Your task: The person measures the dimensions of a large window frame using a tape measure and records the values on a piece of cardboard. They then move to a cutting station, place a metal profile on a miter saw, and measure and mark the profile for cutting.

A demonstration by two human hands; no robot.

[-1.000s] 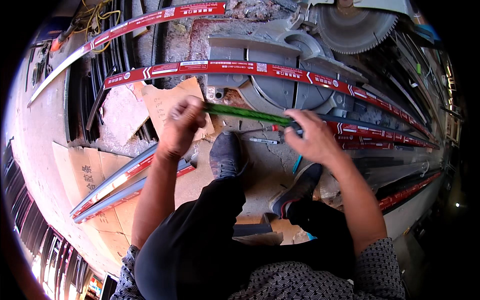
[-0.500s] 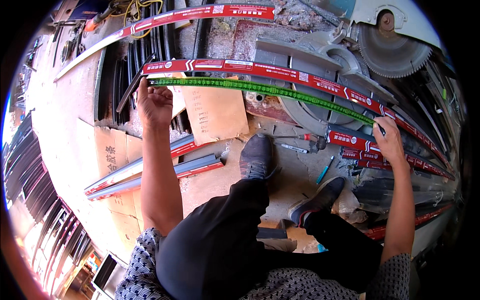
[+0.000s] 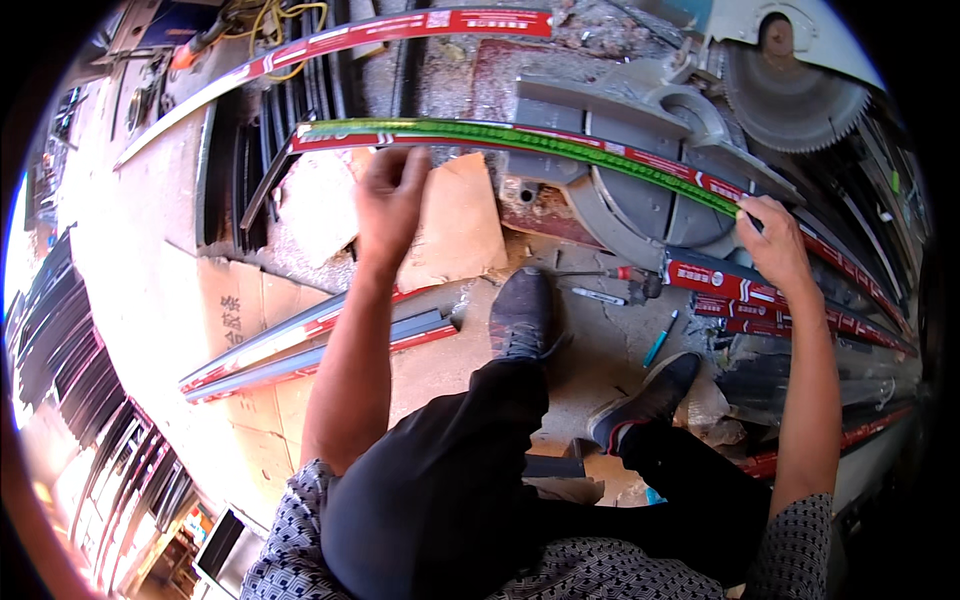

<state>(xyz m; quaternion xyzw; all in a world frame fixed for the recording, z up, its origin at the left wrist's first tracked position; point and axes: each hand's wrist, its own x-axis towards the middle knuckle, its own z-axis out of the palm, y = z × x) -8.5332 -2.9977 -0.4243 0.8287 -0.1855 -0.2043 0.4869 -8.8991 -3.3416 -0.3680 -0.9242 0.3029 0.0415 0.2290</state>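
A green tape measure [image 3: 560,147] stretches across a long dark profile with red printed film [image 3: 640,160]. My right hand [image 3: 768,240] is closed on the tape's right end, right beside the profile. My left hand [image 3: 390,205], a little smeared by motion, hovers just below the tape's left part and holds nothing. Its fingers are loosely bent with the thumb apart. The tape's left end lies near the profile's angled left end. Behind the profile, a mitre saw's grey base [image 3: 640,200] shows, its round toothed blade [image 3: 795,95] raised at the far right.
More red-filmed profiles lie at right [image 3: 725,280], at left [image 3: 320,350] and along the far side [image 3: 400,30]. Cardboard [image 3: 455,220] lies beside the saw. On the floor are a screwdriver [image 3: 625,272], a white marker [image 3: 598,296] and a teal pen [image 3: 660,338], near my shoes [image 3: 522,315].
My left hand has let go of the tape's left end and moved right and toward me. The tape has shifted away from me onto the profile, its right end still in my right hand.
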